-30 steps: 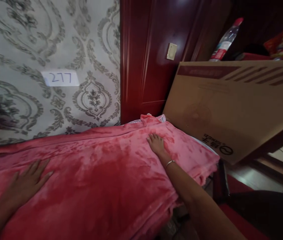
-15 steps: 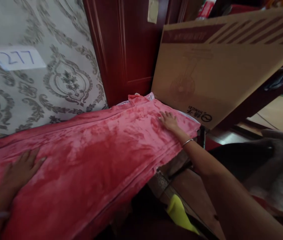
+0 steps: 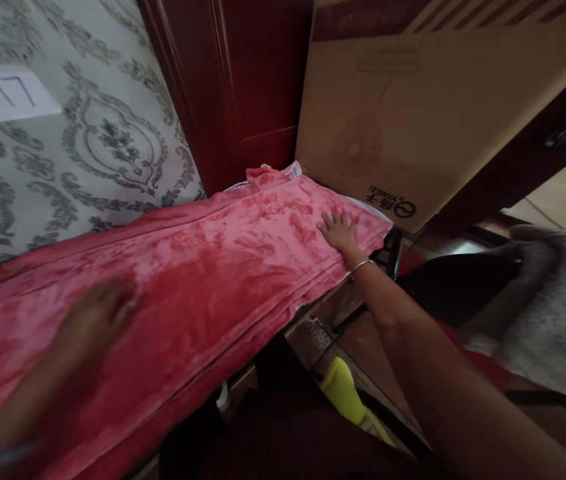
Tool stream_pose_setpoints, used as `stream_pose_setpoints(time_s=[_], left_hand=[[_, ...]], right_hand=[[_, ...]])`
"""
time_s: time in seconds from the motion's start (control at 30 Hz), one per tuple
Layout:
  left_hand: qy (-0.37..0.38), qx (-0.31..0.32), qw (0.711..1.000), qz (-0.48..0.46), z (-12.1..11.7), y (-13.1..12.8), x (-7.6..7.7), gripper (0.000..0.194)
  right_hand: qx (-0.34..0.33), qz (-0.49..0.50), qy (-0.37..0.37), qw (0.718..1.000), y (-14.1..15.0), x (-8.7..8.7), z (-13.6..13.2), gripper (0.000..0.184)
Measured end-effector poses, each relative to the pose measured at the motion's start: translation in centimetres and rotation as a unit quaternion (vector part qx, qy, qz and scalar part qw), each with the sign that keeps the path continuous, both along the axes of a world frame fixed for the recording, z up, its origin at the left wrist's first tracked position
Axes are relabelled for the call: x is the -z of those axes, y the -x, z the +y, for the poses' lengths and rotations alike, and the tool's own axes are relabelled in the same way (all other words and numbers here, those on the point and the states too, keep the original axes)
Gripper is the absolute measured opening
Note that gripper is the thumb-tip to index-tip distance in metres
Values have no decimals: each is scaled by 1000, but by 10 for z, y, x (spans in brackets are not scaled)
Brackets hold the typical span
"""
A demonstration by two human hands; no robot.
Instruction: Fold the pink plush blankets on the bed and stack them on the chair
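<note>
Right fingers [image 3: 337,221] spread apart, pink cloth [image 3: 213,267] beneath them; left fingers [image 3: 113,293] blurred over it, spacing unclear.

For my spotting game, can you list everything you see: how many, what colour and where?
fuzzy cloth: 1 pile, pinkish red, centre-left
cardboard box: 1, brown, upper right
patterned wall: 1, grey-white, upper left
paper marked 277: 1, white, on wall
panel: 1, dark red, beside box
plastic-looking object: 1, yellow, bottom middle
furry fabric: 1, grey, right
dark object: 1, black, beside fabric
floor: 1, tan, far right
wristbands: 2, pale, one per wrist
right hand: 1, bare, flat on cloth
left hand: 1, blurred, over cloth
</note>
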State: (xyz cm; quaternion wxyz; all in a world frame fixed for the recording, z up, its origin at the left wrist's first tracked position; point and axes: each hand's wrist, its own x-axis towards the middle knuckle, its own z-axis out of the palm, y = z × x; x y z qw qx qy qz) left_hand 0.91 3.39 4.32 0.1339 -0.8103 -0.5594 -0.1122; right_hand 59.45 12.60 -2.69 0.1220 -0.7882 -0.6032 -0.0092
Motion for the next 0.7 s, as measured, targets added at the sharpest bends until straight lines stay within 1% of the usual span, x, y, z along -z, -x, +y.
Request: stream_pose_setpoints(time_s=[0.07,0.13,0.2,0.27,0.37,0.47,0.53,0.63,0.7], left_hand=[[-4,101,995,-19,-32,-44,17,50],[-10,176,984,-35,-65,-82,34,41],[-31,202,978,-51,-89,-110,48,37],[-54,202,976,-56,-101,-127,56,36],[-73,180,979,-57,-103,-138,61,35],[-77,159,982,-66,-103,-145,62,35],[-68,149,983,-77,-106,-150,61,34],[-33,132,986,-100,-112,-157,58,33],[-17,121,987,-104,-115,-160,56,32]], right_hand=[[-8,25,-29,999,-1,-1,1,56],[-11,73,-76,994,-4,-4,1,48],[4,114,-122,986,-11,-8,-2,43],[33,125,-157,979,-21,-13,-11,45],[98,116,-195,969,-38,-16,-33,48],[199,126,-189,953,-51,-12,-56,46],[241,139,-166,946,-57,-6,-66,47],[235,147,-146,950,-64,4,-71,50],[207,144,-162,954,-68,9,-68,50]])
